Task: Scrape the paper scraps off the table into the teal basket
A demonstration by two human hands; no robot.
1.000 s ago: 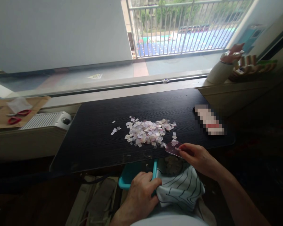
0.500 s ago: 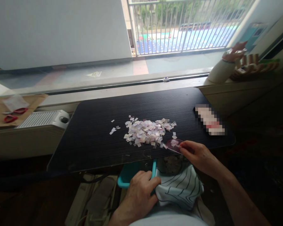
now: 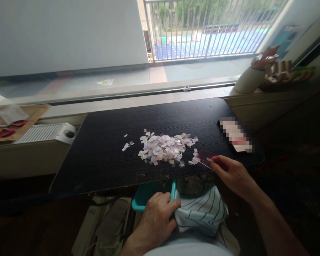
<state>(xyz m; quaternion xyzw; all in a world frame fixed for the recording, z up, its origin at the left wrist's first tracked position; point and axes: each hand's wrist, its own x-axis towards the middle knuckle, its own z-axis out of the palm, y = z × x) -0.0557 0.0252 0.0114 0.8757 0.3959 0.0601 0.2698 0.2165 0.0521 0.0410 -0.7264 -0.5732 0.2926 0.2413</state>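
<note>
A heap of small pale paper scraps (image 3: pixel 165 148) lies in the middle of a black table (image 3: pixel 109 163). My right hand (image 3: pixel 230 174) pinches a thin reddish translucent card (image 3: pixel 204 158), its edge resting on the tabletop just right of the heap, with a few scraps beside it. Below the table's front edge, my left hand (image 3: pixel 156 224) is closed on the rim of a teal bin (image 3: pixel 145 197) lined with a white striped bag (image 3: pixel 202 209). Scraps show inside the bag.
A blurred-out flat object (image 3: pixel 236 135) lies at the table's right end. A white radiator (image 3: pixel 44 132) and cardboard with red scissors (image 3: pixel 9 128) are at the left. On the right sill stands a white sleeve-like shape (image 3: pixel 249 80) beside a wooden rack (image 3: pixel 285 74). A window stretches behind.
My right hand has slid the card a little to the right, away from the heap, dragging a few scraps with it. My left hand has kept its hold on the bin.
</note>
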